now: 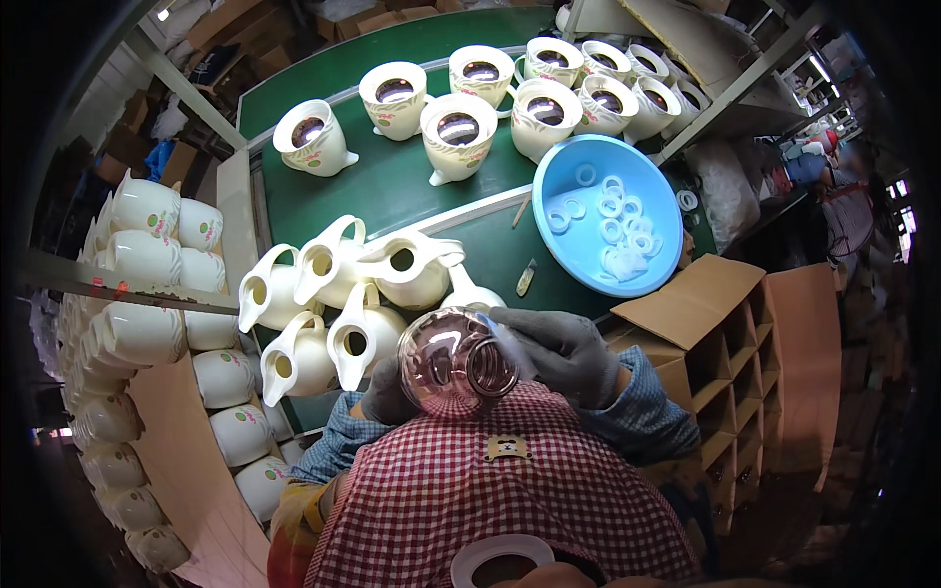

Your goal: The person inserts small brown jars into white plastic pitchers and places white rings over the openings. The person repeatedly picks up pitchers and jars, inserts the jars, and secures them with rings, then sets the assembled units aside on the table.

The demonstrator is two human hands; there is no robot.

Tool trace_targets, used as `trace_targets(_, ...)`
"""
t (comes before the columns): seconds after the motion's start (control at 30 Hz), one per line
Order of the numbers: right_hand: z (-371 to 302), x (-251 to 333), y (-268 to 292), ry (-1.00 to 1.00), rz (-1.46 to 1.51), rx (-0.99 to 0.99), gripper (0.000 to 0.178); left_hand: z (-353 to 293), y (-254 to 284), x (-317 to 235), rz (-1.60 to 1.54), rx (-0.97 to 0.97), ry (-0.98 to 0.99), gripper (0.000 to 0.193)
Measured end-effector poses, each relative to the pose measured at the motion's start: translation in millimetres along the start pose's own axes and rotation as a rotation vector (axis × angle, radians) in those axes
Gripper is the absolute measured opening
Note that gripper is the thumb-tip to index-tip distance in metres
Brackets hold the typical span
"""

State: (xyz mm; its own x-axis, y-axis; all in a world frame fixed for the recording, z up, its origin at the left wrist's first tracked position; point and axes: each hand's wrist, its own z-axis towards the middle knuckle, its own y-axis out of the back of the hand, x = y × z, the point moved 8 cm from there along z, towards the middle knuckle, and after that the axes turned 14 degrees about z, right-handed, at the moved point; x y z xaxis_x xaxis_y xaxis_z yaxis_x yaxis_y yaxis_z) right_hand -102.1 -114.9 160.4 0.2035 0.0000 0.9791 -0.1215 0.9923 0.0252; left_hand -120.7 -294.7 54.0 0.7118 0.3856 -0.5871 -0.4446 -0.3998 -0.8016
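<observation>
My left hand (389, 394), in a grey glove, is wrapped round the side of a shiny, pinkish-brown mirrored glass vacuum-flask liner (441, 361) in front of my chest. The liner is tilted, its round mouth facing right. At that mouth, my gloved right hand (569, 355) pinches a translucent whitish piece (514, 345); blur and the fingers hide its exact shape. Just beyond the liner, several cream jug tops (402, 269) with spouts and handles lie on the green table (392, 211). A blue basin (558, 257) to the right holds several translucent white rings (610, 231).
White jug bodies (456, 139) with liners inside stand in rows at the back. Stacked white shells (147, 257) fill the left side beside a metal rail (147, 294). A divided cardboard box (701, 304) stands open at my right. A white ring-shaped part (480, 557) shows at the lower edge.
</observation>
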Motion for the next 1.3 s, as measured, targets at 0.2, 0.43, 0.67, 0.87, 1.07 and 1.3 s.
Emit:
trace_targets(0.2, -12, 27, -9, 0.328, -0.433, 0.142, 0.027, -1, -9, -12, 0.108, -0.022, -0.031, 0.103)
trace_targets(0.43, -16, 9, -1, -0.005, -0.009, 0.037, 0.051, -6, -20, -10, 0.109, -0.032, 0.040, 0.093)
trace_targets(0.67, -20, 5, -2, 0.123, -0.266, 0.023, 0.074, -5, -9, 5, 0.140, -0.112, 0.139, 0.093)
trace_targets(0.87, -19, 11, -12, 0.193, -0.376, 0.012, 0.079, -5, -8, 7, 0.082, -0.125, 0.127, 0.089)
trace_targets(1.07, -13, 8, -16, 0.257, -0.464, 0.020, 0.077, -2, -12, 2, 0.115, -0.111, 0.057, 0.079)
trace_targets(1.3, -12, -10, -11, 0.142, -0.214, -0.011, 0.068, -2, -11, -1, 0.135, -0.179, 0.045, 0.083)
